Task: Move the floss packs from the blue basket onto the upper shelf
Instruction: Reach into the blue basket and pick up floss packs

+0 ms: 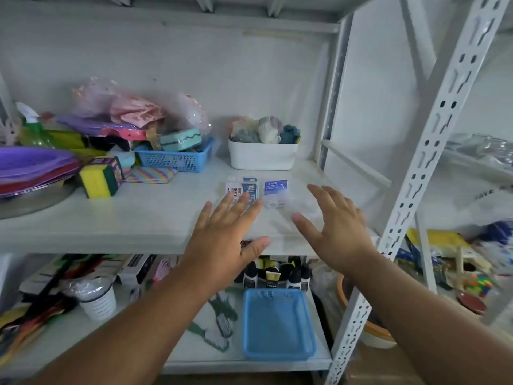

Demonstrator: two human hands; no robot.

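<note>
Floss packs (256,191) lie flat mid-way across the upper shelf (111,218), right of centre; blue basket (277,323) below looks empty. Left hand (222,240) and right hand (336,226) spread, holding nothing. Packs probably light, slick, thin: pinch edges.

floss packs (256,190): printed labels in white, blue and red, the characters too small and blurred to read
bag (497,190) at right edge: dark capitals, partly cut off, seemingly "AVE"; not sure
tubes (272,276) on the lower shelf: label marks, unreadable
</note>
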